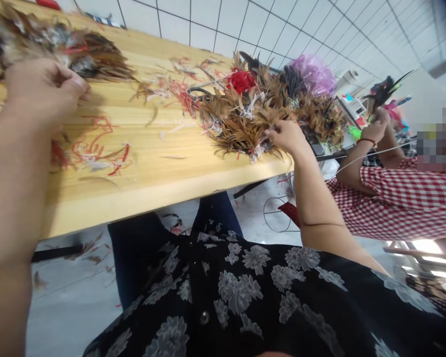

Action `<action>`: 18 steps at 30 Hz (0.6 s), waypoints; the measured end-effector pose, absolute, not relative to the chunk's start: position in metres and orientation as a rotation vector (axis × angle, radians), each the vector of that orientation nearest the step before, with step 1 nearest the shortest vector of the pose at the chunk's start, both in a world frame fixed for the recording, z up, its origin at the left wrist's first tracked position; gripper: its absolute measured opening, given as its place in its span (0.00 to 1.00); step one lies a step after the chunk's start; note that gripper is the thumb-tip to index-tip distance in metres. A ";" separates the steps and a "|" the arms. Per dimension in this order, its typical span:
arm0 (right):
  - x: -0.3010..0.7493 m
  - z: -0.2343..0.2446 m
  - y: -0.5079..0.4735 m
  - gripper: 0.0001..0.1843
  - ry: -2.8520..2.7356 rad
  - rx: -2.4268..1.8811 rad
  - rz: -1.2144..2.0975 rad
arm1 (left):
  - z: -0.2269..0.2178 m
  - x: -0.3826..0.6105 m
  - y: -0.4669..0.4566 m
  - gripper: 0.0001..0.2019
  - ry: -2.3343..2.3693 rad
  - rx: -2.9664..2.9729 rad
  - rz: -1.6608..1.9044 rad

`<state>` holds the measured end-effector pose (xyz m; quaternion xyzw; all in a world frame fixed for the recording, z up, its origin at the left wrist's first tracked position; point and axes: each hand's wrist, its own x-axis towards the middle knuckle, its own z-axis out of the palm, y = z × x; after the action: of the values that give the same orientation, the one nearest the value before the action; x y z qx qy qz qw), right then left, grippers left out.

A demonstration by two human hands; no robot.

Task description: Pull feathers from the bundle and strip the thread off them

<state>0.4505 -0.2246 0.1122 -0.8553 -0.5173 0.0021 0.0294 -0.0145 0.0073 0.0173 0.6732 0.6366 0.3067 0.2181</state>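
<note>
Brown feather pile (241, 126) on the bench (152, 163): my right grip (288, 136) pinches its near edge; my left grip (44, 89) clenches a darker feather bundle (94, 54) spreading right of it.

Brown feathers (245, 126) lie on a pale wooden table (163, 183); red threads (96, 148), a purple tuft (314, 74), a red-and-white checked sleeve (394, 198), and a black shirt (263, 297) with grey flowers.

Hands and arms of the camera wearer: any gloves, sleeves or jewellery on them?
No gloves, rings or watch show on the left hand or right hand. Both forearms are bare. The shirt is black with grey flowers.
</note>
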 end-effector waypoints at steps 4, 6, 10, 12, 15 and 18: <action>0.437 0.104 -0.228 0.20 -1.589 -2.812 0.099 | 0.026 -0.009 0.001 0.23 1.808 1.884 0.779; 0.434 0.103 -0.231 0.24 -1.583 -2.814 0.128 | 0.026 -0.008 0.004 0.25 1.867 1.889 0.718; 0.437 0.101 -0.236 0.26 -1.561 -2.766 0.138 | 0.028 -0.008 0.007 0.28 1.875 1.888 0.645; 0.440 0.098 -0.238 0.24 -1.557 -2.765 0.118 | 0.033 -0.006 0.001 0.27 1.901 1.865 0.635; 0.444 0.092 -0.240 0.19 -1.565 -2.727 0.092 | 0.042 -0.001 -0.013 0.26 1.891 1.882 0.640; 0.448 0.087 -0.240 0.14 -1.538 -2.671 0.058 | 0.045 0.001 -0.019 0.32 1.847 2.004 0.612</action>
<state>0.4482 -0.2405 0.0871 -0.8660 -0.4988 0.0187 0.0295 0.0008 -0.0192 0.0446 0.7065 0.6514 0.2157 0.1733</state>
